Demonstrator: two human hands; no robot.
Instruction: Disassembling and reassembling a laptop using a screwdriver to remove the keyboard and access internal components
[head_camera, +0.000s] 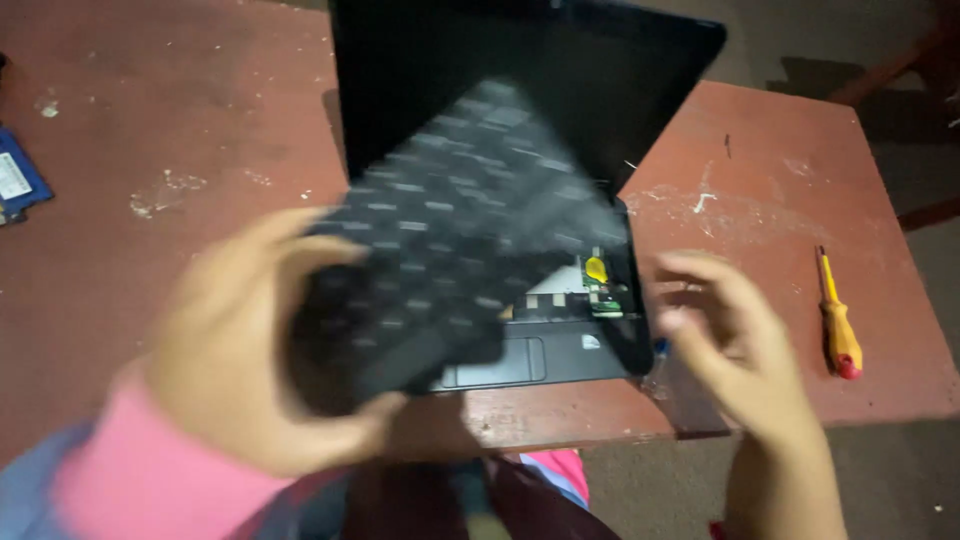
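Your left hand (235, 345) sits at about eight o'clock in the view, fingers curled and clamped on the lower-left edge of a black keyboard panel (450, 225); the panel is lifted clear of the laptop (560, 350) and tilted, its far end rising toward twelve o'clock across the dark screen (600, 70); motion blur smears the keys, so finer detail of the grip cannot be told. Your right hand (725, 335) hovers at about four o'clock, fingers spread and apart, holding nothing, just beside the laptop's right edge; whether a fingertip touches the casing cannot be told.

As for progress, judging from how things lie: the keyboard is already off its bay, since the opened bay shows circuit parts and a small yellow piece (596, 268) at the centre right; the touchpad (500, 358) and palm rest remain in place at six o'clock; whether a ribbon cable still links panel to board is hidden beneath the panel.

A yellow-handled screwdriver (838, 320) with a red tip end lies well apart at three o'clock on the worn red table (780, 190); a blue flat object (18, 185) lies at the nine o'clock edge.
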